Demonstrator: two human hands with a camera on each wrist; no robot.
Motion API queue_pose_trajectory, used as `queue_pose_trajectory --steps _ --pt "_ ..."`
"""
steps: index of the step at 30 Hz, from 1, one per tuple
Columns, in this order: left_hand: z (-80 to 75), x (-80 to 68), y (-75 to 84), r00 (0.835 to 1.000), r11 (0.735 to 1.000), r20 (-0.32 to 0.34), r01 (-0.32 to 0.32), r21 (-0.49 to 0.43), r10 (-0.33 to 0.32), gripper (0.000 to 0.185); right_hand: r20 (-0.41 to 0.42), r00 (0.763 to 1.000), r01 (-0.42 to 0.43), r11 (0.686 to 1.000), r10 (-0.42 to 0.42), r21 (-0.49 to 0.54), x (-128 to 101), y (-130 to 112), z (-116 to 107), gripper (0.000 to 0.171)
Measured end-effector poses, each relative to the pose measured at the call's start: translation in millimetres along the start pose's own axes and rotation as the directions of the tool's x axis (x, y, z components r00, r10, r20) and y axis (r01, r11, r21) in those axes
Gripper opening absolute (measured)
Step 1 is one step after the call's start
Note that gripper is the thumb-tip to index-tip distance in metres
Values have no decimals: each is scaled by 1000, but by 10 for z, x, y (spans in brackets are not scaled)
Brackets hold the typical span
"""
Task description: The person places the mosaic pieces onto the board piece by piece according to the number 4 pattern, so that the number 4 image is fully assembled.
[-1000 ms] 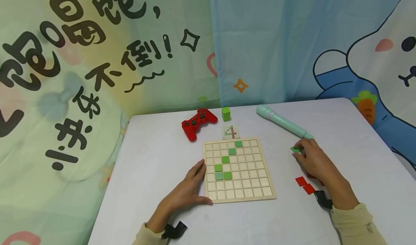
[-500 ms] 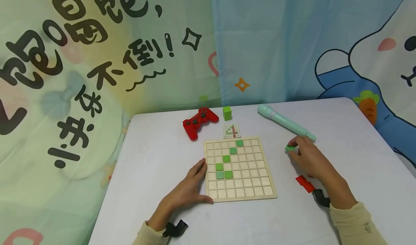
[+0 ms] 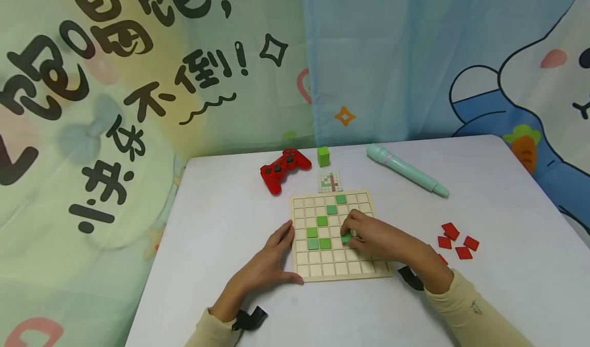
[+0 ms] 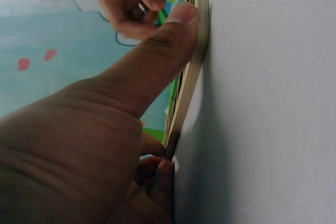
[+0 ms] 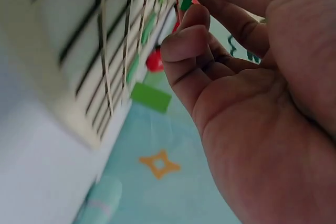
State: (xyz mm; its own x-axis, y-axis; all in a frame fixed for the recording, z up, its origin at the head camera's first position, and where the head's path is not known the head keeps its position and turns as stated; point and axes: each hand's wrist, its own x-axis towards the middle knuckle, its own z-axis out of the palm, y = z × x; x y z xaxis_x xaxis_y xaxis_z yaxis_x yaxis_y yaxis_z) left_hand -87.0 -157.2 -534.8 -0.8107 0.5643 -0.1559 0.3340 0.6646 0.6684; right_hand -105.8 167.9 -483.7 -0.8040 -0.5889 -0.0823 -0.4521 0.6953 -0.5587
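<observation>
Across the far side hangs a printed backdrop (image 3: 369, 70), and before it we see a white table (image 3: 221, 209). On this lie the gridded board (image 3: 328, 270) and, to its far right, the mint stick (image 3: 407, 171). Along the board's left edge the left hand (image 3: 269, 262) is spread wide, thumb at the near corner, fingers farther off. The right hand (image 3: 380, 237), narrowed to a pinch, holds a green tile (image 3: 346, 239) just right of the board's middle; whether the tile touches the board we cannot tell. Beyond the board we note the controller (image 3: 283, 169), the card (image 3: 330, 182) and the cube (image 3: 324, 156). Smallest are loose red tiles (image 3: 463, 253) at right and six set tiles (image 3: 322, 221), green, in the board's cells.

We judge that the board could shift should the left hand's pressure ease. The right forearm (image 3: 426, 263) could drag a red tile, since one is partly hidden by it. The pinched tile could catch on a cell rim if released askew, or the right hand could knock a set tile.

At the edges, the far table edge runs close behind the cube and controller; the near one is out of view. We find most room left of the board; at right the red tiles narrow the approach, and the card sits just off the board's far rim.
</observation>
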Motion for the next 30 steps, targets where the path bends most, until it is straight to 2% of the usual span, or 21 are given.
queue_pose_trajectory --steps 4,11,30 --pt "4 7 8 1000 1000 10 6 -6 -6 130 5 999 52 999 -52 -17 109 -29 116 10" --pt "3 18 16 1000 1000 13 6 0 -6 129 8 997 77 997 -77 -21 166 -4 172 13" --pt "4 7 11 1000 1000 -1 8 -13 -8 130 -26 986 158 978 -163 -137 139 -47 223 13"
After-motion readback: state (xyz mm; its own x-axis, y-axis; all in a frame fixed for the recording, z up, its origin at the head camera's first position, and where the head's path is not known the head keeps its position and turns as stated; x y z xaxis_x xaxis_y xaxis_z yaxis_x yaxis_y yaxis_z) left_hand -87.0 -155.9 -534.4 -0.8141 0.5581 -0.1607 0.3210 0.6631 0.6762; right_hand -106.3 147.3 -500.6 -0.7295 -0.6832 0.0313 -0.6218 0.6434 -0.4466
